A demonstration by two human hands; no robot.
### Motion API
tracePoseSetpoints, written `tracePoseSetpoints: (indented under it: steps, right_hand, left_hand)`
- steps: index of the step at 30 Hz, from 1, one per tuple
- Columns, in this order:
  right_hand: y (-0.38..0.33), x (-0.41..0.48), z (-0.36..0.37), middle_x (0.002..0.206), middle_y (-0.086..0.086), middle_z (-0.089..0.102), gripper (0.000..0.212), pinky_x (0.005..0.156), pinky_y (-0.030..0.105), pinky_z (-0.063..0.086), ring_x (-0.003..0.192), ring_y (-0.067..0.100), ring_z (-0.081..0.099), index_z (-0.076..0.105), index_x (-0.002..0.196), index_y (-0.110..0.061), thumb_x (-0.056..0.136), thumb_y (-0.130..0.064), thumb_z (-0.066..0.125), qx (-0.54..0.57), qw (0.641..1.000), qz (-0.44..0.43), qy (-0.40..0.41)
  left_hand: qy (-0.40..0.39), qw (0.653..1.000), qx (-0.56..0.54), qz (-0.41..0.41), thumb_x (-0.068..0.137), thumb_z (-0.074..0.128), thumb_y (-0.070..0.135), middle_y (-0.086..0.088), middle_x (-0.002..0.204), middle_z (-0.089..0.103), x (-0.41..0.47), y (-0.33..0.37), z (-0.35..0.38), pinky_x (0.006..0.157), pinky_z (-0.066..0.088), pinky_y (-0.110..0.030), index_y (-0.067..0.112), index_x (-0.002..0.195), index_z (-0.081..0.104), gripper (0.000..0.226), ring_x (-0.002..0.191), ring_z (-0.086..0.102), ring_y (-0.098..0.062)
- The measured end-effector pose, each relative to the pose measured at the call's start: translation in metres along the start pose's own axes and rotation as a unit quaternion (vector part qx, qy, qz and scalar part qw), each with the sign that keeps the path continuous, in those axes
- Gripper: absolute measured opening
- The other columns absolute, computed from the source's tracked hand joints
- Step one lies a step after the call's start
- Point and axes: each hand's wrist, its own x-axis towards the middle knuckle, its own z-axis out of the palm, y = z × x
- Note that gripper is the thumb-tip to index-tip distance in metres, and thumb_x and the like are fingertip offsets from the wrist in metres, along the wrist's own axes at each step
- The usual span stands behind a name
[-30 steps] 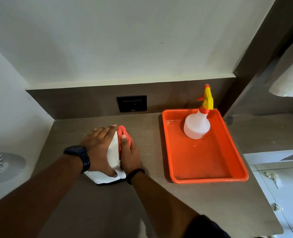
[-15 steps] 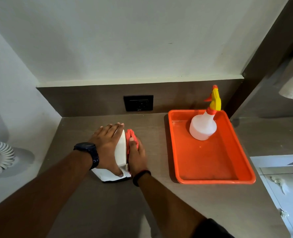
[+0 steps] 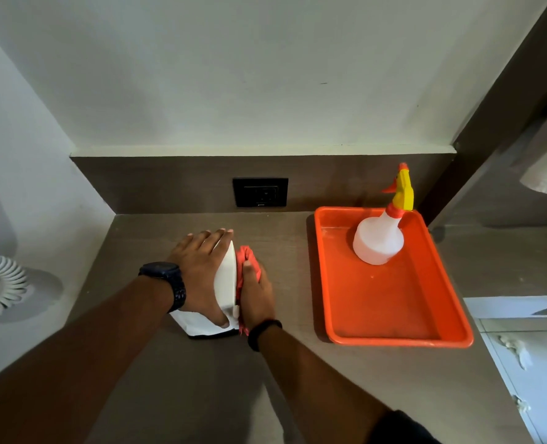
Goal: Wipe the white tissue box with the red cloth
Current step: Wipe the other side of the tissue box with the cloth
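Right hand has slid nearer along the box side since half a second ago, cloth bunched under it. Left hand lies flat and open on the white tissue box, pinning it to the desk. Red cloth is gripped in the curled right fingers, pressed against the box's right face. To wipe well — keep the left palm firm, drag the cloth along the full face, even pressure. Orange tray with the spray bottle sits well apart at right.
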Motion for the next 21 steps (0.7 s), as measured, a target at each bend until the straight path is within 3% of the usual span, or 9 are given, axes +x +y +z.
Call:
tracePoseSetpoints:
  steps: [4, 8, 12, 14, 17, 19, 21]
  right_hand:
    - [0.005, -0.017, 0.002, 0.127, -0.021, 0.06, 0.028, 0.11, 0.036, 0.044, 0.127, 0.007, 0.055, 0.055, 0.117, -0.055, 0.091, -0.052, 0.046, -0.005, 0.999, -0.047, 0.022]
    - [-0.015, 0.0, 0.006, 0.131, -0.009, 0.062, 0.03, 0.111, 0.042, 0.045, 0.126, 0.013, 0.057, 0.055, 0.125, -0.043, 0.097, -0.046, 0.046, -0.018, 0.997, -0.068, -0.005]
    - [-0.018, 0.008, 0.004, 0.14, -0.001, 0.061, 0.037, 0.115, 0.043, 0.041, 0.131, 0.018, 0.055, 0.056, 0.135, -0.027, 0.101, -0.035, 0.045, -0.006, 1.0, -0.022, -0.007]
    - [-0.011, -0.001, 0.003, 0.141, -0.007, 0.059, 0.038, 0.116, 0.04, 0.039, 0.133, 0.014, 0.052, 0.056, 0.136, -0.032, 0.1, -0.037, 0.045, -0.014, 1.0, -0.013, 0.006]
    - [0.0, -0.025, 0.001, 0.133, -0.021, 0.057, 0.035, 0.114, 0.039, 0.041, 0.125, 0.003, 0.052, 0.052, 0.126, -0.053, 0.093, -0.048, 0.044, -0.02, 0.999, -0.038, 0.009]
    - [-0.002, -0.028, 0.003, 0.13, -0.02, 0.058, 0.031, 0.11, 0.041, 0.045, 0.123, 0.004, 0.054, 0.051, 0.117, -0.058, 0.087, -0.057, 0.044, -0.021, 0.998, -0.053, 0.01]
    - [-0.013, -0.016, 0.006, 0.129, -0.015, 0.061, 0.024, 0.11, 0.042, 0.046, 0.124, 0.008, 0.056, 0.054, 0.114, -0.055, 0.091, -0.049, 0.047, -0.029, 0.997, -0.065, 0.013]
  left_hand:
    - [0.0, 1.0, -0.013, 0.008, 0.024, 0.059, 0.088, -0.005, 0.16, 0.005, -0.001, 0.0, -0.003, 0.12, 0.013, -0.048, 0.024, 0.144, -0.015, 0.154, 0.145, 0.01, -0.027]
    - [0.002, 1.0, 0.007, 0.009, 0.025, 0.052, 0.091, -0.005, 0.161, 0.004, -0.001, -0.001, -0.002, 0.12, 0.012, -0.047, 0.019, 0.146, -0.01, 0.154, 0.145, 0.01, -0.027]
    - [0.008, 1.0, 0.006, 0.009, 0.023, 0.054, 0.089, -0.004, 0.161, 0.004, -0.001, 0.0, -0.002, 0.12, 0.013, -0.048, 0.021, 0.145, -0.012, 0.154, 0.145, 0.012, -0.027]
    - [0.006, 1.0, 0.008, 0.01, 0.024, 0.055, 0.09, -0.004, 0.161, 0.003, -0.001, 0.0, -0.002, 0.119, 0.013, -0.049, 0.021, 0.145, -0.013, 0.154, 0.145, 0.011, -0.027]
    - [-0.002, 1.0, -0.012, 0.011, 0.026, 0.059, 0.089, -0.005, 0.16, 0.006, -0.001, -0.001, -0.004, 0.12, 0.013, -0.05, 0.023, 0.144, -0.014, 0.154, 0.145, 0.012, -0.027]
    - [-0.005, 1.0, -0.023, 0.015, 0.027, 0.061, 0.088, -0.005, 0.16, 0.007, -0.001, -0.001, -0.005, 0.12, 0.013, -0.049, 0.022, 0.145, -0.013, 0.154, 0.145, 0.012, -0.027]
    - [-0.002, 1.0, -0.011, 0.017, 0.028, 0.059, 0.089, -0.005, 0.16, 0.005, -0.001, -0.002, -0.004, 0.12, 0.012, -0.048, 0.02, 0.146, -0.01, 0.153, 0.145, 0.011, -0.027]
